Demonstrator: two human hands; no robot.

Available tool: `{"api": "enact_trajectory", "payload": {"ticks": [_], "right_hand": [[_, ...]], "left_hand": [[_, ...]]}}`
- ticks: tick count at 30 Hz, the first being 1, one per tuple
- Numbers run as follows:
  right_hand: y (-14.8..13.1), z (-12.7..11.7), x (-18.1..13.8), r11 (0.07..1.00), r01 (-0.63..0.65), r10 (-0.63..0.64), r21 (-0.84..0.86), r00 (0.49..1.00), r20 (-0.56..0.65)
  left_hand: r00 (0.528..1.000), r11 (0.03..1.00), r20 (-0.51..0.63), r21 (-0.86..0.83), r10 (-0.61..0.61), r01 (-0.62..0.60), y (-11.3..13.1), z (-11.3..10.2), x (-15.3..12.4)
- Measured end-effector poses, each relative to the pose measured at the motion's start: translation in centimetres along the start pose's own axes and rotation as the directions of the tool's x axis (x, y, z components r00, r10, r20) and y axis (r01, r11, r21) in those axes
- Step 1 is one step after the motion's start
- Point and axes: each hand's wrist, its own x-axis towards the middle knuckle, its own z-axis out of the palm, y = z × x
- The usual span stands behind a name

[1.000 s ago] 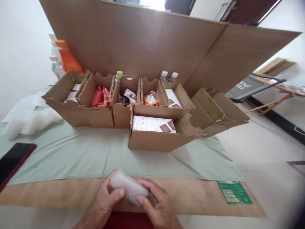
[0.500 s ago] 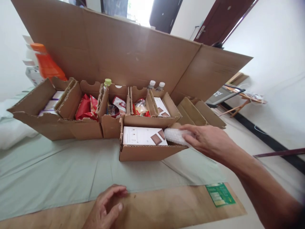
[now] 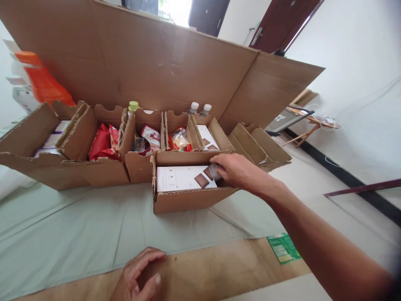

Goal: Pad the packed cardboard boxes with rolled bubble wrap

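Note:
Inside the front cardboard box (image 3: 194, 202), my right hand (image 3: 233, 169) reaches down at the right end with its fingers closed. A small bit of translucent bubble wrap (image 3: 215, 170) shows at the fingertips; the hand hides most of it. Beside it in the same box lies a white carton (image 3: 180, 178) printed with brown squares. My left hand (image 3: 138, 274) rests near the front edge of the table, thumb and fingers apart, holding nothing.
Behind stands a row of cardboard bins with red packets (image 3: 102, 142), snack bags (image 3: 181, 139) and another white carton (image 3: 205, 137). An orange bottle (image 3: 46, 81) and a tall cardboard panel (image 3: 175, 62) stand at the back. A green label (image 3: 283, 249) lies at front right.
My right hand has moved left and down into the front box with the bubble wrap, which is now mostly out of sight. My left hand has barely moved. The view has shifted slightly.

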Motion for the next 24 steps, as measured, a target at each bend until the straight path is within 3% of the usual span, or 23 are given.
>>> {"api": "enact_trajectory", "payload": {"ticks": [3, 6, 7, 9, 12, 16, 20, 24], "right_hand": [[1.2, -0.7, -5.2, 0.993, -0.019, 0.049, 0.120, 0.968, -0.245], [2.7, 0.9, -10.6, 0.945, -0.084, 0.237, 0.317, 0.842, -0.484], [3.2, 2.1, -11.8, 0.918, -0.108, 0.301, 0.382, 0.817, -0.492], [3.6, 5.2, -12.6, 0.858, -0.139, 0.367, 0.494, 0.839, -0.402], [3.0, 9.9, -10.7, 0.729, -0.087, 0.335, 0.679, 0.911, -0.242], [1.3, 12.8, -8.6, 0.593, -0.024, 0.361, 0.805, 0.901, -0.240], [-0.8, 12.7, -12.5, 0.621, -0.076, 0.435, 0.780, 0.861, -0.262], [-5.1, 11.1, -15.2, 0.686, -0.047, 0.403, 0.726, 0.855, -0.326]], "left_hand": [[0.993, 0.999, -0.120, 0.051, -0.010, 0.016, 0.3, -1.0, 0.1], [0.949, 0.992, -0.308, 0.077, -0.074, 0.102, 0.7, -2.1, 1.3], [0.933, 0.990, -0.349, 0.071, -0.093, 0.125, 0.9, -2.3, 2.1], [0.917, 0.992, -0.389, 0.050, -0.090, 0.118, 1.6, -2.5, 4.3], [0.946, 0.999, -0.322, -0.035, -0.045, 0.036, 2.9, -1.5, 8.2], [0.969, 0.986, -0.244, -0.164, -0.037, -0.003, 4.2, 1.0, 10.7], [0.970, 0.992, -0.239, -0.125, -0.045, 0.015, 4.3, 1.7, 6.7], [0.935, 0.987, -0.323, -0.117, -0.146, 0.114, 4.7, -1.1, 0.6]]}}
